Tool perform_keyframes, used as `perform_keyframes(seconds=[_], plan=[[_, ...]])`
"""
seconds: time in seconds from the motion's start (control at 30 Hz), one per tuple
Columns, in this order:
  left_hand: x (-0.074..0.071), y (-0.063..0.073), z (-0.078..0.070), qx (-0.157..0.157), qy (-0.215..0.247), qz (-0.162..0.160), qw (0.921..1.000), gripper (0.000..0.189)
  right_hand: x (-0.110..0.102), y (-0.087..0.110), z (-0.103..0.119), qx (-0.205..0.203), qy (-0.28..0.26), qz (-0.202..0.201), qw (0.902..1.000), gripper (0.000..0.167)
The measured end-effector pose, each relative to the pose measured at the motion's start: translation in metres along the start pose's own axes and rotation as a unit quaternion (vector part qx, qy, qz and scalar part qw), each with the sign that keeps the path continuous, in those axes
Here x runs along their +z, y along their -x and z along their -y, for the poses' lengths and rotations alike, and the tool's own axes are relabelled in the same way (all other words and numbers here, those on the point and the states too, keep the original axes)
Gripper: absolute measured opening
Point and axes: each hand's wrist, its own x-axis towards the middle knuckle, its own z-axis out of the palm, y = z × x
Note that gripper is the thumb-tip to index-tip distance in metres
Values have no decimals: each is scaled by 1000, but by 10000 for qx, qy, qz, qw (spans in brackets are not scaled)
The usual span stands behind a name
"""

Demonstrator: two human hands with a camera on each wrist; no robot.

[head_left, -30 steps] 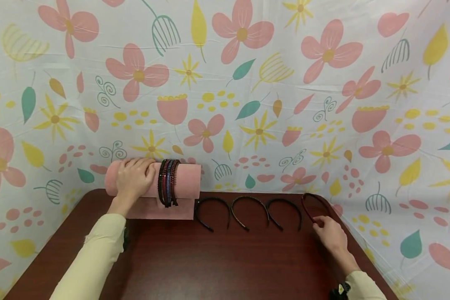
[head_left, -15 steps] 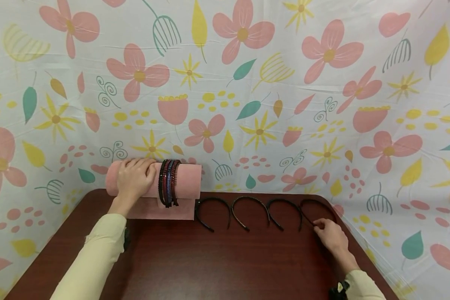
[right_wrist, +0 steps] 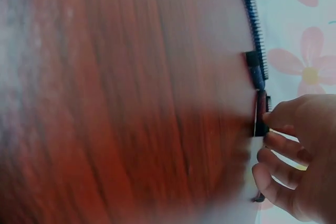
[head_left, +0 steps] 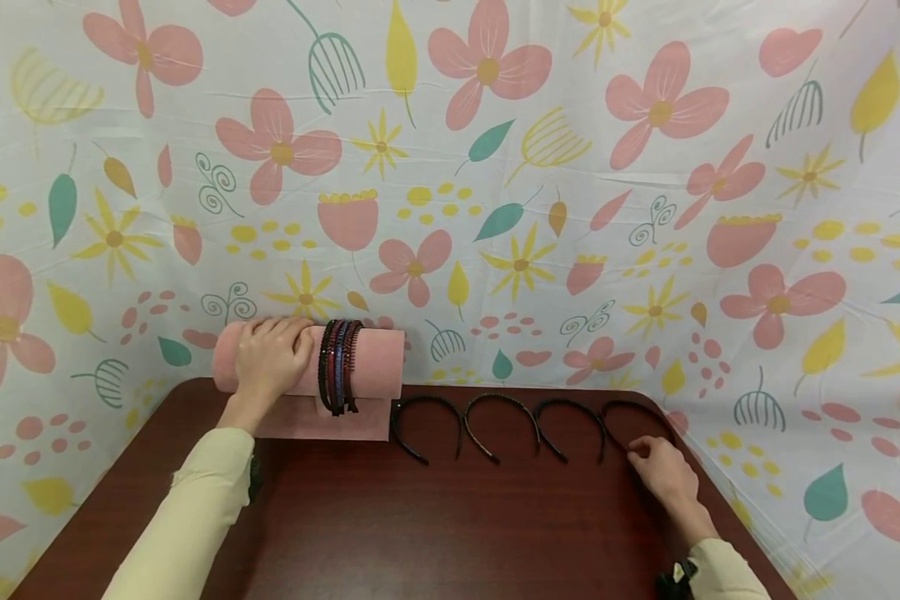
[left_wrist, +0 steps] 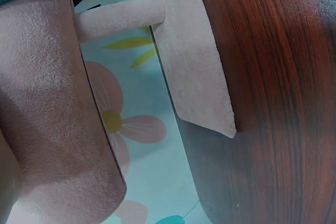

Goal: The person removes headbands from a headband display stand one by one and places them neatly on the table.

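A cream sleeve (head_left: 187, 508) leads to the left hand (head_left: 272, 354), which rests over the left part of a pink roll (head_left: 381, 358), fingers bent across its top and holding it. Neither the hand nor the roll has changed place over the past second. Just right of the hand, several headbands (head_left: 337, 367), black, dark red and blue, sit side by side around the roll. Its pink base (head_left: 363, 423) lies below on the dark wooden tabletop (head_left: 420, 533).

Next comes a row along the back of the tabletop: a black headband (head_left: 426, 398), a beaded headband (head_left: 501, 396) and a dark headband (head_left: 570, 402), all three where they were before. At the right end lies a dark red headband (head_left: 633, 403). A second ago it stood tilted, its arch raised; now it lies lower, in line with the others. The right hand (head_left: 666, 475) is at its near end, thumb and forefinger nearly together and pinching the tip, the other fingers loosely curled. How firm that hold is, I cannot tell.
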Motion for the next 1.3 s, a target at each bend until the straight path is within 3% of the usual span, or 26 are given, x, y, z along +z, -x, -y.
perform_keyframes(seconds=[0.43, 0.9, 1.13, 1.3], plan=[[-1, 0, 0, -21, 11, 1, 10000, 37, 4, 7, 48, -669, -218, -601, 9957, 25], [1, 1, 1, 49, 4, -82, 10000, 39, 20, 12, 90, -965, -586, -566, 9920, 24], [1, 0, 1, 221, -73, -319, 9992, 36, 28, 19, 118, -1228, -931, -535, 9866, 22], [1, 0, 1, 182, -69, -274, 9994, 36, 30, 21, 137, -1406, -1034, -581, 9829, 21]])
